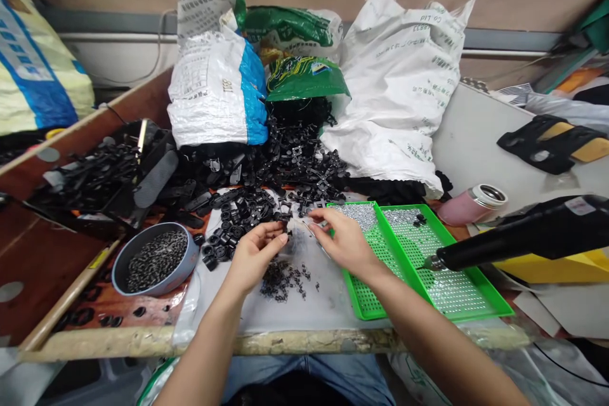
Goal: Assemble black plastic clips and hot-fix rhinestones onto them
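My left hand (257,254) is closed in a pinch, thumb against fingers, over the white sheet (209,304); a small dark part seems to be at its fingertips, too small to name. In my right hand (347,244) is a thin metal tool (314,236), perhaps tweezers, its tip pointing toward the left hand. Below the hands lies a scatter of small dark metal pieces (285,280). Black round plastic parts (233,222) are heaped just beyond the left hand, and a larger pile of black plastic parts (304,158) rises behind.
Right of my hands, two green perforated trays (356,304) hold small silvery pieces. A black power screwdriver (518,235) reaches over the right tray. A pink flask (471,204) stands behind it. On the left are a bowl of small metal parts (157,260) and a wooden side board (85,133). White sacks (399,76) line the back.
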`<state>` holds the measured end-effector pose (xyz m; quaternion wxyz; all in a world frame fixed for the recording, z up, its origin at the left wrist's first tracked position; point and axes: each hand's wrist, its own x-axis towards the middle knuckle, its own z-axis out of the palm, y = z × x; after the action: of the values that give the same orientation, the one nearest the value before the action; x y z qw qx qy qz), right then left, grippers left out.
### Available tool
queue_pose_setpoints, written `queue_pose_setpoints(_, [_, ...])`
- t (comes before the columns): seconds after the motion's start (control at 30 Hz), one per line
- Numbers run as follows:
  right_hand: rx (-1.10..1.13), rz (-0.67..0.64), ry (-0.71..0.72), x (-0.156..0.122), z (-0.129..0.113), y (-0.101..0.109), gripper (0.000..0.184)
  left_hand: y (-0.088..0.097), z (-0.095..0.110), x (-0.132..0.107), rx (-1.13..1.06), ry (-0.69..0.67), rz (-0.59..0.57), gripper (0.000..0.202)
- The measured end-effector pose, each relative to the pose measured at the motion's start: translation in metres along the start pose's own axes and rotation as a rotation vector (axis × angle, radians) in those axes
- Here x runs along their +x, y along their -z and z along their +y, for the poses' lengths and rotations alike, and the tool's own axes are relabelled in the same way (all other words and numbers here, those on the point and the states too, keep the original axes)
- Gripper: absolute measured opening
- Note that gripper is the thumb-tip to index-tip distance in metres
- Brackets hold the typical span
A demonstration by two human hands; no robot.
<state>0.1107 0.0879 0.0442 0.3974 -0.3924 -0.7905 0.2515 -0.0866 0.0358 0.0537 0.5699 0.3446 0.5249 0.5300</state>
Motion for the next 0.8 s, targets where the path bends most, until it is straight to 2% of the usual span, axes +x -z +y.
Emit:
queue_pose_setpoints(0.03, [0.030, -0.042, -0.038, 0.002, 0.004, -0.001, 0.036, 0.001, -0.001, -0.001, 0.032, -0.008, -0.024, 0.046])
queue_pose_setpoints(0.1, [0.104, -0.132, -0.017, 0.008, 0.008, -0.004, 0.056, 0.002, -0.002, -0.005, 0.051, 0.010, -0.085, 0.042])
queue_pose_setpoints(0.13, [0.127, -0.168, 0.013, 0.011, 0.008, -0.006, 0.058, 0.002, -0.002, -0.007, 0.049, 0.023, -0.113, 0.041])
queue_pose_setpoints(0.2, [0.124, -0.188, 0.051, 0.018, 0.005, -0.010, 0.043, 0.003, -0.002, -0.011, 0.043, 0.040, -0.156, 0.041])
queue_pose_setpoints(0.3, [0.099, -0.133, 0.059, 0.023, 0.001, -0.011, 0.020, 0.008, -0.003, -0.014, 0.037, 0.055, -0.161, 0.051])
queue_pose_setpoints(0.47, [0.190, -0.245, 0.082, 0.016, -0.003, -0.011, 0.030, 0.013, -0.007, -0.015, 0.039, 0.052, -0.209, 0.052])
queue_pose_setpoints(0.67, [0.136, -0.103, 0.125, 0.005, -0.004, -0.015, 0.016, 0.003, -0.005, -0.019, 0.187, -0.041, -0.163, 0.046])
queue_pose_setpoints(0.8, [0.178, -0.103, 0.130, 0.001, -0.006, -0.010, 0.007, 0.004, -0.002, -0.020, 0.082, 0.051, -0.191, 0.052])
